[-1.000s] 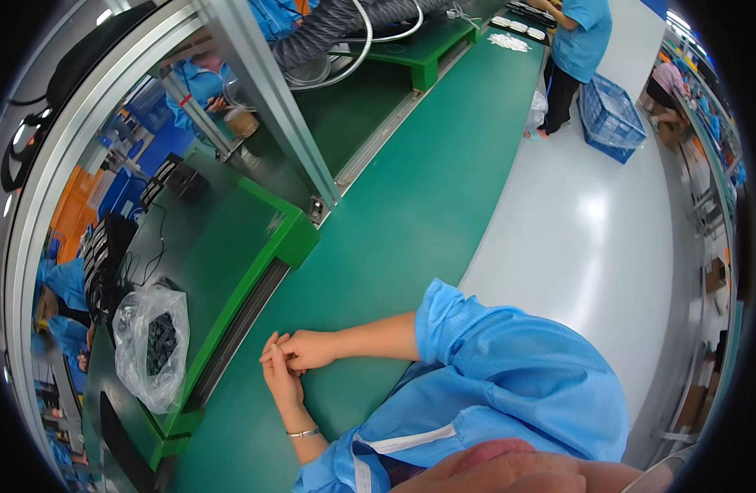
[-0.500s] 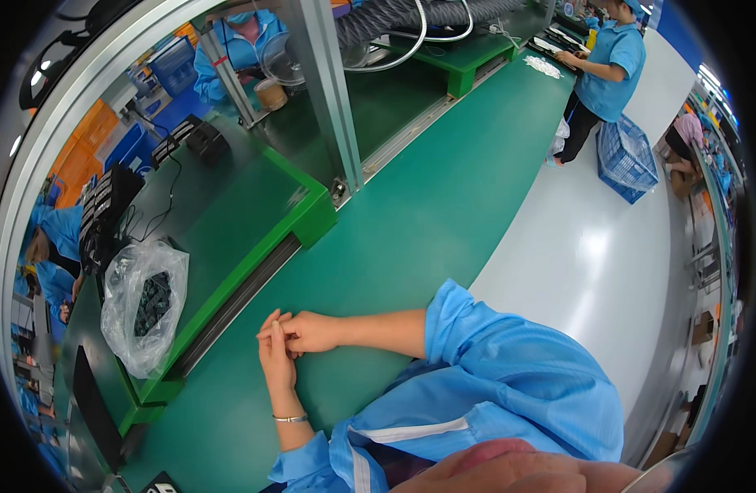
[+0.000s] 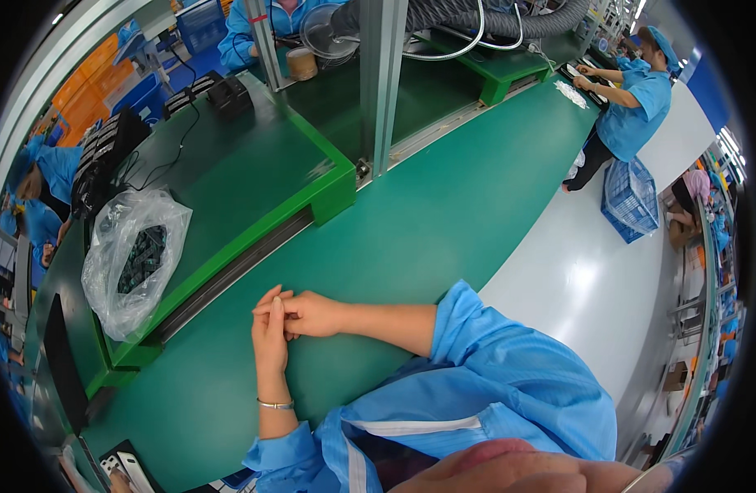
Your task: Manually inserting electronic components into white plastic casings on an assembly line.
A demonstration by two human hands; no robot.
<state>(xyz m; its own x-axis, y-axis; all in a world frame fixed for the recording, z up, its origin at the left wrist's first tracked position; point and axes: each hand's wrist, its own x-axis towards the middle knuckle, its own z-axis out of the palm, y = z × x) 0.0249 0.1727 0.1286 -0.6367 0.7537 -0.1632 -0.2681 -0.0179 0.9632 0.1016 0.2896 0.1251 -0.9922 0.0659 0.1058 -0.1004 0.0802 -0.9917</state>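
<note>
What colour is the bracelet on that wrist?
The bracelet is silvery and shiny; it shows best in the head view.

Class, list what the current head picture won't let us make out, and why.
In the head view:
Anything between the left hand and right hand: hidden by the hands themselves.
Dark pieces in the clear bag: too small to identify, partly covered by plastic.
White pieces, bottom left: cut off by the lower edge.

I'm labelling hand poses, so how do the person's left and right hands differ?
The left hand points up the picture; the right hand points left. The left hand has a silvery bracelet at its wrist; the right hand shows none. Both touch each other, with no object visible in either.
</note>
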